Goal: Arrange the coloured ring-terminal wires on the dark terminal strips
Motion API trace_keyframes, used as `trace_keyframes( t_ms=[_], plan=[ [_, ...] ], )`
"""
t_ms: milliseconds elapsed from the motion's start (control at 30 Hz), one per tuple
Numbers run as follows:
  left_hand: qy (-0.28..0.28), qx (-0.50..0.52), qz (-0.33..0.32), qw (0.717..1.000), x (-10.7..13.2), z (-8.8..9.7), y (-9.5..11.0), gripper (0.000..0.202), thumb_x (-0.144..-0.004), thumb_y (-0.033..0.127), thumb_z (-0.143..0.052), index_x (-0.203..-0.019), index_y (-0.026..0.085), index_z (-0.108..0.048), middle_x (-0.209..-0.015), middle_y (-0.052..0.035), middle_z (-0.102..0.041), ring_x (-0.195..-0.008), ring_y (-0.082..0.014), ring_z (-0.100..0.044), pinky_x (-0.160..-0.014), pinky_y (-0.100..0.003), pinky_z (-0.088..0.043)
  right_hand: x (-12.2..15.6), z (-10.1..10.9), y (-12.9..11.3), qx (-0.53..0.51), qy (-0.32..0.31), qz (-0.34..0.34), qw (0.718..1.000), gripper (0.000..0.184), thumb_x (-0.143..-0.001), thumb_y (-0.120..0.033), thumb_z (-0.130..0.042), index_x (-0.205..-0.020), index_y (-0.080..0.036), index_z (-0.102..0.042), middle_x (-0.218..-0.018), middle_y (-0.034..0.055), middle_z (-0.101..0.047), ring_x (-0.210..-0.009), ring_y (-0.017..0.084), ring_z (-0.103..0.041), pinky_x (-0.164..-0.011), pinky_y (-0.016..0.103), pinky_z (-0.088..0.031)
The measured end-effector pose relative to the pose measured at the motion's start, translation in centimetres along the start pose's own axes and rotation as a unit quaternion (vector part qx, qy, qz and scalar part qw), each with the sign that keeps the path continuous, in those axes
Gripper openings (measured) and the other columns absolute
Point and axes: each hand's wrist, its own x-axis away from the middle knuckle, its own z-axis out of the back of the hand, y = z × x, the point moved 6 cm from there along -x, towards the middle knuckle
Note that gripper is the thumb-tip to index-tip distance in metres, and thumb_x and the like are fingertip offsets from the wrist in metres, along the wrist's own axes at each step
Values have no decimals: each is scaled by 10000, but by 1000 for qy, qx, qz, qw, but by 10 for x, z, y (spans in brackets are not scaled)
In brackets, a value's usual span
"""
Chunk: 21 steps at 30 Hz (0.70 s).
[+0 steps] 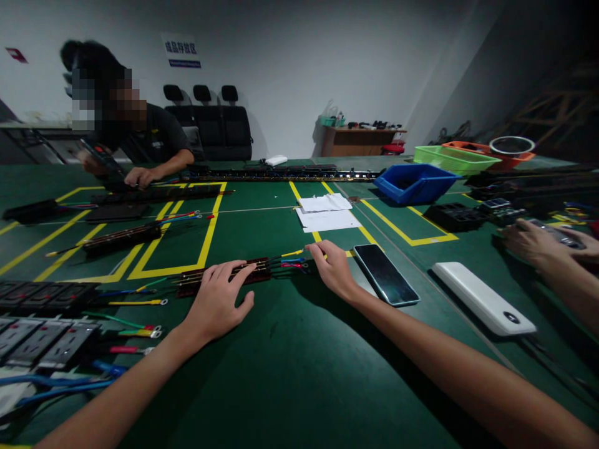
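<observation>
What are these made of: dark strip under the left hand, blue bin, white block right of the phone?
Dark strip: probably plastic with brass-like metal; shiny gold-coloured lines run along it, but blur leaves this open.
Blue bin: likely moulded plastic; uniform colour, soft sheen.
White block: probably smooth satin plastic; even white surface, rounded edges.

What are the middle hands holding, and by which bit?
The right hand seems to pinch the yellow-sleeved wire at its tip; the left hand rests over the dark strip.
</observation>
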Motion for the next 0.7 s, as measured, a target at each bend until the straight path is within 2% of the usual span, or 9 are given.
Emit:
trace_keyframes(
  t_ms=[167, 333, 467, 567, 700],
  plan=[
    [-5, -2, 2, 1000, 0, -1, 0, 522, -940, 390, -548, -1425, 197, -552, -1371, -152, -582, -1259, -355, -533, -1065, -596, -403, 2, 8, -13, -68, 17, 28, 997, 427, -1034, -428, -398, -948, -201, -748, -795, 48, -667, -755, 212, -619, -703, 321, -469],
    [-7, -7, 0, 1000, 1, -1, 0, 521, -945, 377, -540, -1429, 186, -545, -1374, -157, -574, -1261, -351, -529, -1070, -592, -399, 2, 8, -15, -74, 12, 41, 996, 446, -1044, -429, -370, -998, -193, -746, -803, 55, -658, -772, 217, -622, -720, 330, -470],
    [-5, 0, 1, 1000, 1, -1, -1, 525, -940, 376, -549, -1430, 190, -547, -1379, -155, -575, -1262, -357, -531, -1070, -594, -396, 1, 1, -5, -41, -3, 10, 999, 416, -1029, -421, -402, -971, -207, -754, -877, 69, -713, -843, 233, -657, -768, 336, -472],
    [-11, -1, 4, 1000, 1, -1, -2, 527, -947, 383, -540, -1439, 192, -538, -1386, -154, -571, -1267, -354, -526, -1072, -593, -395, 1, -3, 2, -6, -19, -32, 999, 423, -1027, -423, -398, -922, -220, -754, -854, 60, -724, -821, 233, -664, -729, 325, -449],
    [-13, -5, 5, 1000, 2, -1, -2, 530, -948, 389, -540, -1441, 194, -536, -1391, -153, -568, -1269, -356, -524, -1069, -595, -399, 3, 2, 1, 26, 3, -36, 999, 437, -1040, -411, -371, -889, -225, -737, -873, 57, -714, -822, 228, -658, -705, 310, -417]
  ],
)
